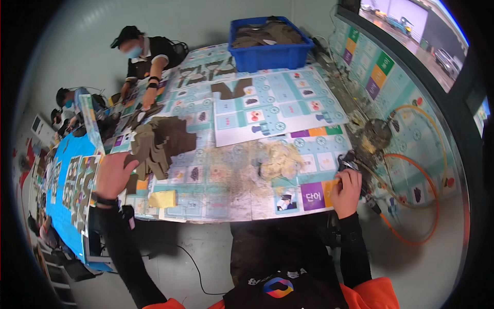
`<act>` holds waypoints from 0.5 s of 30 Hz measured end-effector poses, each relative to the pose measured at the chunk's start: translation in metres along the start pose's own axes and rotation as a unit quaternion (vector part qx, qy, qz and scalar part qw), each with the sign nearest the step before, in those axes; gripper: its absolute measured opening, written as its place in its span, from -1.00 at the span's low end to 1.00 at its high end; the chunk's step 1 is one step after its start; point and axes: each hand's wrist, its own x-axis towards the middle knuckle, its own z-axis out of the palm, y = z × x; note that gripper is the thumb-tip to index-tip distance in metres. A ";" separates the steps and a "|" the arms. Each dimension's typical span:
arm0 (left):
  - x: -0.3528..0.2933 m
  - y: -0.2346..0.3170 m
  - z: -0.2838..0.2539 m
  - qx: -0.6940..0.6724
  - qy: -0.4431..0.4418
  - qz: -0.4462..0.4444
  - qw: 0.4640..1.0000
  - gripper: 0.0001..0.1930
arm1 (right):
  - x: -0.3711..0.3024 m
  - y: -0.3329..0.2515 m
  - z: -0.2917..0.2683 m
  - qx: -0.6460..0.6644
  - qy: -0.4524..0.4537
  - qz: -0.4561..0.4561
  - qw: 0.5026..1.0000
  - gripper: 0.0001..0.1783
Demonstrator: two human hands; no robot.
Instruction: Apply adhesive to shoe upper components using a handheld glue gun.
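Observation:
My left hand (114,176) is over the table's left side, thumb spread away from the fingers, with nothing seen in it. Beside it lies a loose heap of brown-grey cut fabric pieces (160,143). At the right front edge, my right hand (348,193) has its fingers curled against a black spray gun (349,160) with a hose at its lower end. The hand partly hides this tool. Between my hands, a cream-coloured crusty clump (279,161) sits on the stained tabletop (231,180). A small yellow pad (162,199) lies near the front edge.
A large white printed sheet (247,126) carries one brown fabric piece (231,88). Behind stands a blue bin (270,59) full of brown fabric. An orange hose (429,206) loops at right. Across the table a co-worker (149,59) handles pieces; a blue-covered table (64,195) stands left.

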 end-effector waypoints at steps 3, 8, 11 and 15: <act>0.013 0.074 -0.032 -0.185 -0.091 -0.081 0.975 -0.76 | 0.002 0.011 -0.024 -0.124 -0.044 0.066 0.989 -0.52; 0.012 0.153 0.036 -0.418 0.031 0.040 0.907 -0.80 | 0.004 0.044 -0.040 -0.156 -0.211 0.122 0.957 -0.28; 0.004 0.214 0.078 -0.658 -0.066 -0.099 0.743 -0.74 | 0.013 0.045 -0.042 -0.158 -0.242 0.097 0.952 -0.24; -0.003 0.267 0.158 -0.776 -0.052 -0.138 0.613 -0.68 | 0.021 0.040 -0.036 -0.235 -0.267 0.084 0.931 -0.28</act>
